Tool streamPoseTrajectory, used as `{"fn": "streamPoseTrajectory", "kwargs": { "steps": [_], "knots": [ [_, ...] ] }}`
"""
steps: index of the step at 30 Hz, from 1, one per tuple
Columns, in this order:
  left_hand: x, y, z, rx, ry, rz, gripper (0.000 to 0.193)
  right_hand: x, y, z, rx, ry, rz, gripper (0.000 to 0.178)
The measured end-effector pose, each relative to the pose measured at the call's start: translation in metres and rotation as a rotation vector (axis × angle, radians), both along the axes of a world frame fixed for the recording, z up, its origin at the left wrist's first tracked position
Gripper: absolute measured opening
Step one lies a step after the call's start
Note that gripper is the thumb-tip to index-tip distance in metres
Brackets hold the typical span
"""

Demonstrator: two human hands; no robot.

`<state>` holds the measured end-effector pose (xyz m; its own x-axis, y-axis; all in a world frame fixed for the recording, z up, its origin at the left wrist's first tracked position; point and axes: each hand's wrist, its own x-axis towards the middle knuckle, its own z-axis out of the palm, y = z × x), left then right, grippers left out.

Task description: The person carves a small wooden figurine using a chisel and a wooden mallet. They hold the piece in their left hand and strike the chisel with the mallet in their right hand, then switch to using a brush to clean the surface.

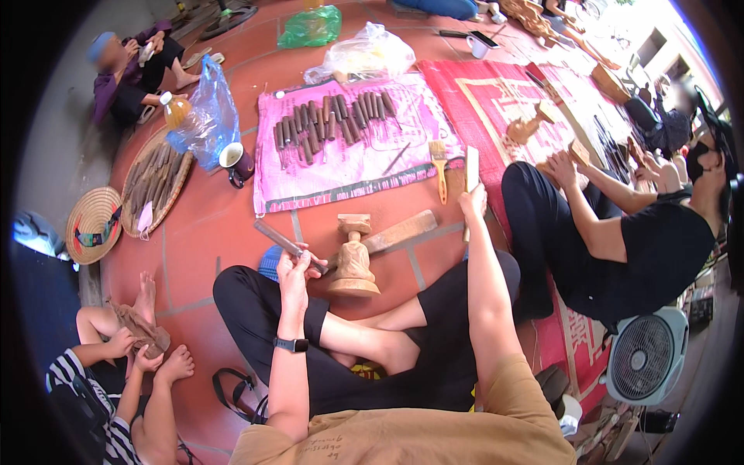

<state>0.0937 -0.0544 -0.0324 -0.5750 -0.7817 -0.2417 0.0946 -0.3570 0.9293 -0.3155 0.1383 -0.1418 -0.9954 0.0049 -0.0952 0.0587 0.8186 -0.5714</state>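
Observation:
My left hand (294, 273) is closed around a carving chisel (273, 235) with a long dark handle, held slantwise. In my right hand (473, 203) is a pale wooden mallet (472, 167), gripped by its lower part and pointing upward. Between my hands, in front of my crossed legs, a carved wooden figure (354, 265) stands upright on its round base. A wooden block (403, 232) lies on the tiles behind it. Farther off, several chisels (314, 124) with brown handles lie in rows on a pink sack (310, 184), beside a paintbrush (439, 172).
To the left are a basket (126, 225) of tools, a straw hat (80, 236), a dark mug (237, 164) and a blue plastic bag (213, 116). Co-workers sit left and right, the right one on a red mat (482, 116). A fan (645, 358) stands at lower right.

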Motion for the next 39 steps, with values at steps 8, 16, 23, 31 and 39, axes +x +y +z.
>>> {"fn": "streamPoseTrajectory", "kwargs": {
  "steps": [8, 16, 23, 31, 39],
  "knots": [
    [-0.025, -0.031, -0.003, 0.011, -0.186, -0.111, 0.029, -0.016, 0.025, 0.013, 0.289, 0.086, -0.012, 0.046],
    [-0.146, -0.093, -0.042, -0.217, -0.31, -0.276, 0.035, 0.011, -0.007, 0.071, -0.073, 0.321, 0.236, 0.059],
    [-0.227, -0.128, -0.094, -0.634, -0.672, -0.201, 0.036, 0.082, 0.008, 0.109, -0.561, 0.179, 0.488, 0.047],
    [-0.259, -0.088, -0.086, -1.242, -0.797, -0.136, 0.02, 0.058, 0.013, 0.103, -0.698, 0.111, 0.398, 0.038],
    [-0.321, -0.055, -0.114, -1.334, -0.747, -0.403, 0.015, 0.059, 0.0, 0.091, -0.668, 0.109, 0.436, 0.021]
  ]
}}
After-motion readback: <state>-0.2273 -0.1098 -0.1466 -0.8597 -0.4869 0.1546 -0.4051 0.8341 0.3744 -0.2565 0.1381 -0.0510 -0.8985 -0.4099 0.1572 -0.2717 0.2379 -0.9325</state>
